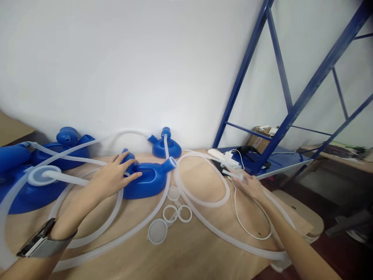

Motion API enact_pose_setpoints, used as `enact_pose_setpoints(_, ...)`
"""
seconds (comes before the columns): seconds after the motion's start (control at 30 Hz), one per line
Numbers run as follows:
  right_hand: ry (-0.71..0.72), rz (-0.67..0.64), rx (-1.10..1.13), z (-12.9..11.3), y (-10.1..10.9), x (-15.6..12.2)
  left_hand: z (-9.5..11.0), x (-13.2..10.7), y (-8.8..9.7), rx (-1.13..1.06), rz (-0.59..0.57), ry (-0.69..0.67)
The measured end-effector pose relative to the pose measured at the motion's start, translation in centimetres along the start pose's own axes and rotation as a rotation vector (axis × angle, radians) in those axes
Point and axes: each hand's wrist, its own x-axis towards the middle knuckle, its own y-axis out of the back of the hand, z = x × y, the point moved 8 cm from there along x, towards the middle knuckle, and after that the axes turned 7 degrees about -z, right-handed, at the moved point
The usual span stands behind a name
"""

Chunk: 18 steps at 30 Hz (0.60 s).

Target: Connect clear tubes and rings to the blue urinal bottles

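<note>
My left hand point(112, 175) lies over the near blue urinal bottle point(151, 181), with its fingers and thumb curved around the raised blue part at the bottle's left end. The bottle's spout points up and to the right. On the right, my right hand point(253, 187) is closed on the end of a clear plastic tube, with a translucent fitting point(234, 175) sticking out to the left of the fingers. That hand is slightly blurred. Between the hands, translucent caps and rings point(171, 214) lie on the brown tabletop point(201, 249).
More blue bottles stand at the left point(61, 155) and against the wall point(166, 147). Long clear tubes point(210, 229) loop over the table. A white power strip point(224, 157) and cable lie at the right. Beyond are a blue metal frame point(247, 66) and a beige stool point(300, 210).
</note>
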Motion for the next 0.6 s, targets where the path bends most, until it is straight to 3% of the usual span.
enact_pose_setpoints(0.1, -0.048, 0.001, -0.001, 0.8, 2.5, 0.9, -0.1, -0.1, -0.1, 0.008, -0.014, -0.008)
enact_pose_setpoints(0.17, -0.006, 0.092, -0.030, -0.3, 5.8, 1.6, 0.1, -0.1, -0.1, 0.047, -0.011, -0.020)
enact_pose_setpoints(0.27, 0.214, 0.278, -0.159, -5.9, 11.0, 2.1, 2.0, 0.0, 0.3, 0.180, 0.056, -0.072)
enact_pose_setpoints(0.33, 0.377, 0.308, -0.236, -11.3, 12.7, 2.2, 4.6, 0.5, 0.3, 0.248, 0.111, -0.134)
enact_pose_setpoints(0.47, 0.648, 0.230, -0.244, -22.7, 12.0, 2.3, 9.9, 2.6, -1.2, 0.236, 0.111, -0.161)
enact_pose_setpoints(0.53, 0.752, 0.165, -0.231, -27.3, 10.4, 2.2, 11.0, 3.8, -2.8, 0.214, 0.030, -0.091)
enact_pose_setpoints(0.6, 0.816, 0.103, -0.205, -30.2, 8.6, 2.0, 11.2, 4.6, -4.5, 0.215, -0.066, -0.037)
